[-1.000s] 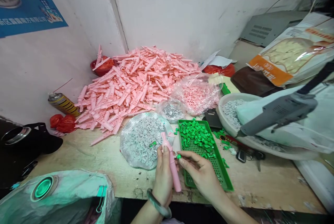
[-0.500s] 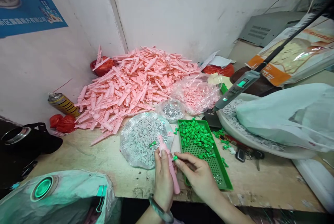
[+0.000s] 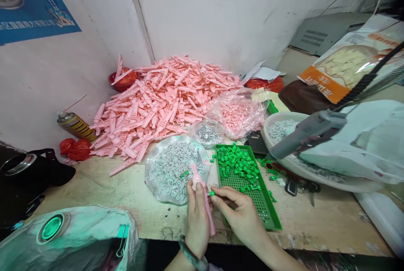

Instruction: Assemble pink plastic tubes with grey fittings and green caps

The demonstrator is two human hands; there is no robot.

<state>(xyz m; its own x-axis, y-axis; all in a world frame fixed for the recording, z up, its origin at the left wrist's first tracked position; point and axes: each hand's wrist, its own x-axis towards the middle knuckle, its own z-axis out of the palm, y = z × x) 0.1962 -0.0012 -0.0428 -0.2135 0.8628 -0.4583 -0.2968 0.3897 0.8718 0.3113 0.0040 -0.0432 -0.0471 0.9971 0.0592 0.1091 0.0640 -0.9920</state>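
My left hand (image 3: 196, 216) is wrapped round a slim pink plastic tube-shaped part (image 3: 208, 216), whose narrow end points away from me. Between thumb and finger, my right hand (image 3: 243, 214) pinches a small green plastic piece (image 3: 211, 193) against the side of the pink part. Just beyond my left hand lie many small light grey pieces (image 3: 167, 170) on clear plastic. Right beside my right hand is a green perforated tray (image 3: 275, 216) with loose green pieces (image 3: 236, 161) heaped toward its far end.
A large heap of pink parts (image 3: 158, 98) lies against the wall. Bags of metal pins (image 3: 206, 132) and small pink pieces (image 3: 236, 115) adjoin it. An electric screwdriver (image 3: 309, 134) hangs at right over a white basin (image 3: 356, 184). Keys (image 3: 312, 187) and a spray can (image 3: 77, 126) lie around.
The hanging screwdriver has swung to the right and nearer. My hands have barely moved; the green piece still sits at the pink part's side.
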